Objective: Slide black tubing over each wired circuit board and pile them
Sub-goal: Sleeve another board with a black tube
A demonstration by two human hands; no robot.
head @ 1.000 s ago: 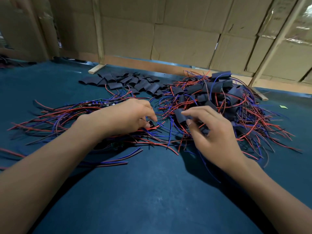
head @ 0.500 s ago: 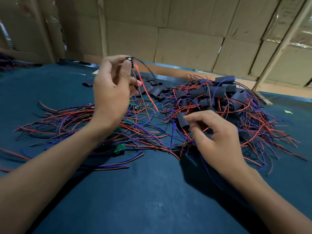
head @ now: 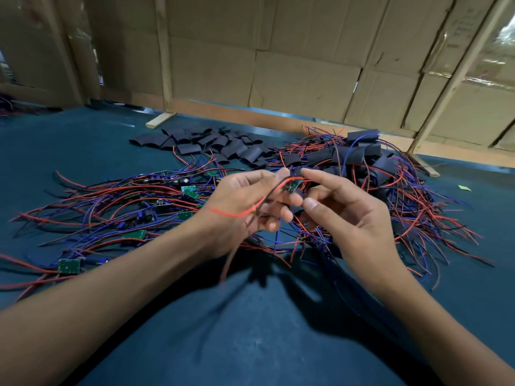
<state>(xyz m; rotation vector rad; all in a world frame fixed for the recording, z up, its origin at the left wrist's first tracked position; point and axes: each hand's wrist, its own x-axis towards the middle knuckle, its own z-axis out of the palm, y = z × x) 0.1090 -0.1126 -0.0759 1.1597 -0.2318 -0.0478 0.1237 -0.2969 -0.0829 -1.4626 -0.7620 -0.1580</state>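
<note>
My left hand (head: 245,201) pinching a wired circuit board (head: 291,186) at its fingertips, my right hand (head: 342,210) pinching black tubing (head: 296,171) just beside it, above the blue table (head: 250,344)

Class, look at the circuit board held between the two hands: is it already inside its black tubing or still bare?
Still bare: the green circuit board shows uncovered beside the black tubing.

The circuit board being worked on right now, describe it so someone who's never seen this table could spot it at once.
Start at the blue table and look just above its middle, where the left hand and right hand meet. The small green circuit board sits between their fingertips, trailing a red wire. Unlike the boards lying among the wires at left, it is lifted off the table.
</note>
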